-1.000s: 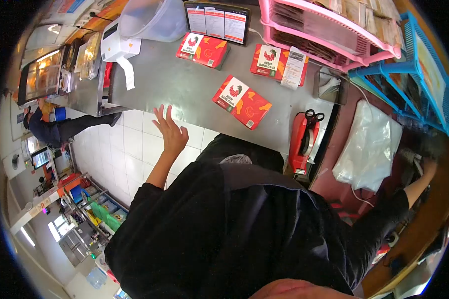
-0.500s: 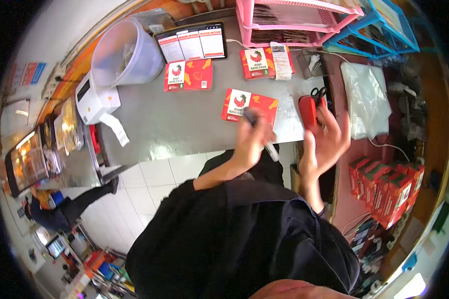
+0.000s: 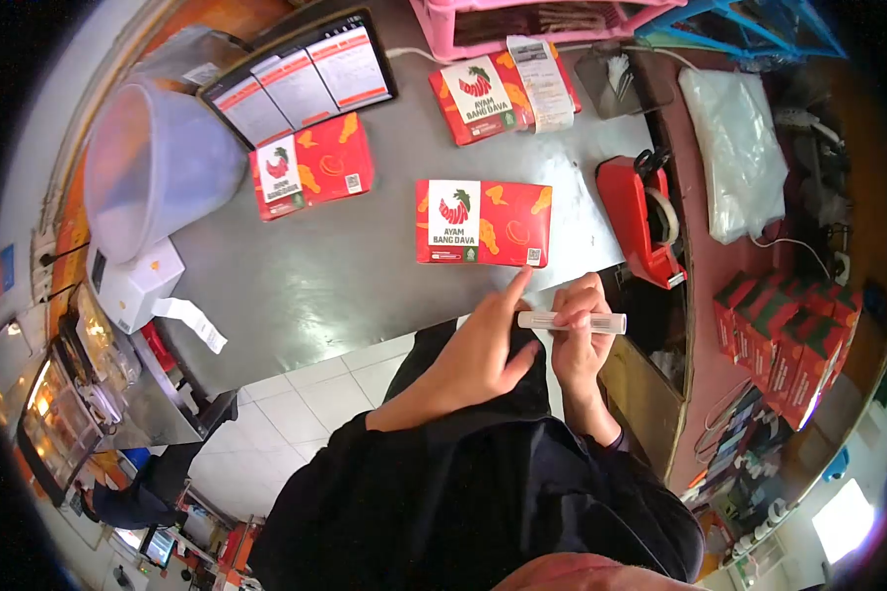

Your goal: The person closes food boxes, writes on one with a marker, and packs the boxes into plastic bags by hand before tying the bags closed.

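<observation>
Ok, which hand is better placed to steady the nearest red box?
Probably the left hand: it is close to the near edge of that red box, while the right hand is closed around the white pen-like tube. Whether the left also holds something is unclear.

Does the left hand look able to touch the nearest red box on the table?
Probably yes: the left hand is very close to the near edge of the red box, with nothing visible in between. Whether they touch is hard to tell.

White marker (image 3: 606, 323), held crosswise, red printed box (image 3: 503, 222) just beyond, lying flat
</observation>
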### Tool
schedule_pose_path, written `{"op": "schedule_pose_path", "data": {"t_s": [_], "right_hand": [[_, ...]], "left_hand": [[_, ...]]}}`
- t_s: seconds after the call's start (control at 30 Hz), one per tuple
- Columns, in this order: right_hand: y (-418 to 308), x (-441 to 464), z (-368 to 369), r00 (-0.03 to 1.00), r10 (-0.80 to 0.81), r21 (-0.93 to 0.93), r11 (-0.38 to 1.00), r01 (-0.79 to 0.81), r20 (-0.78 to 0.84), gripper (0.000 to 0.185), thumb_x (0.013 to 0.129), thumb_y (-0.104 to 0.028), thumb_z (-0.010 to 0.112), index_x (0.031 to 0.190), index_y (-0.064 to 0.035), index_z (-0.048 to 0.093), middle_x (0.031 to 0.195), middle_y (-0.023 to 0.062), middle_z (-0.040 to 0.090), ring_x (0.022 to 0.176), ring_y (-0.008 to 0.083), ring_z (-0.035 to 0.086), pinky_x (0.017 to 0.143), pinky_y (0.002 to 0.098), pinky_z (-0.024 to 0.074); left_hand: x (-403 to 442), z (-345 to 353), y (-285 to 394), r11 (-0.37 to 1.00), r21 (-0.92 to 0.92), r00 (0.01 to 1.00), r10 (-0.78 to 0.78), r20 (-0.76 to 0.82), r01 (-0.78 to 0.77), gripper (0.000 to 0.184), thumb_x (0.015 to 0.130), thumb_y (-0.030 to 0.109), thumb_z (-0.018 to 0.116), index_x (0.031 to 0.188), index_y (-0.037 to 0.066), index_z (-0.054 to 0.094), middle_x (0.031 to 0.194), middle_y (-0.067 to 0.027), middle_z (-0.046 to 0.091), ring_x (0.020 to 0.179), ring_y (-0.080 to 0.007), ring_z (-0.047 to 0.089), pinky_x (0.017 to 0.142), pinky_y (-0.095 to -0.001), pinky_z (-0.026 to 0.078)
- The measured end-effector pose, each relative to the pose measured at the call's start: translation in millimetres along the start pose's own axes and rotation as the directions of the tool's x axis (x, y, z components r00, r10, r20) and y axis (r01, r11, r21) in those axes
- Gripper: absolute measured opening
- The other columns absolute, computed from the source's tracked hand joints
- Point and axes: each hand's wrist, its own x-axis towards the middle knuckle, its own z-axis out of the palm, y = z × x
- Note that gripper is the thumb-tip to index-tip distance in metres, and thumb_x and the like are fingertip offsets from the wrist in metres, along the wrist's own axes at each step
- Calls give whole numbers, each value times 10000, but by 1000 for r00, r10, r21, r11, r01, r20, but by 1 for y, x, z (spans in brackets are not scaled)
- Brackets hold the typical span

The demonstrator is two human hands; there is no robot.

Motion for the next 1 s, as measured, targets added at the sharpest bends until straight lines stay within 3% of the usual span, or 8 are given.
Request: {"op": "schedule_pose_path", "data": {"t_s": [0.13,0.23,0.3,0.47,0.57,0.6,0.77,1.0], "right_hand": [[-8,6,32,924,381,484,808,-337,8,391,903,-276,503,596,-97,339,619,15,354,605,142,328,584,283,276],[-2,10,15,931,364,528,786,-322,27,438,928,-296,443,559,-137,269,472,-33,220,443,119,213,463,318,208],[-12,46,-18,1000,-12,916,400,-16,23,368,925,-331,438,615,-134,431,511,11,361,495,131,342,477,276,278],[6,97,-31,981,69,43,996,-79,183,646,870,-610,419,807,-8,643,671,46,570,519,135,461,500,238,357],[13,100,-12,911,264,-297,940,-169,317,573,815,-529,571,892,27,686,775,120,668,611,154,631,543,257,482],[22,111,-11,885,43,-441,878,188,463,386,743,-335,715,894,18,682,797,108,680,632,180,655,572,258,505],[49,118,-9,645,-123,-427,655,623,754,312,668,-225,783,872,-21,665,764,96,665,603,207,642,536,282,504],[69,106,-1,643,-163,-424,629,652,748,347,627,-148,801,919,-44,644,677,81,615,579,193,628,491,283,502]], "left_hand": [[-3,28,-41,976,85,974,-208,86,200,398,712,119,697,1060,22,529,706,-130,570,692,-344,583,668,-426,471],[-10,23,-58,954,-60,952,-286,112,294,283,699,180,732,810,40,512,664,-116,559,632,-308,582,571,-371,468],[-21,17,-78,947,9,947,-320,8,320,302,688,183,754,718,51,485,611,-90,543,553,-269,570,494,-321,443],[29,-32,-53,769,607,901,97,-423,202,630,682,340,759,1219,97,536,924,-117,428,856,-271,405,791,-401,351],[62,-22,-91,684,666,893,50,-448,296,769,657,447,753,1333,224,460,961,-93,381,938,-285,344,844,-411,294],[68,-21,-97,638,700,887,57,-459,321,780,651,457,755,1341,250,454,964,-88,377,950,-286,336,847,-408,290],[68,-35,-112,691,693,894,157,-421,205,905,471,501,797,1297,283,501,963,-40,400,909,-260,354,839,-421,306],[66,-37,-117,726,660,895,146,-421,192,943,402,502,797,1278,292,518,959,-30,399,908,-258,357,831,-414,315]]}}
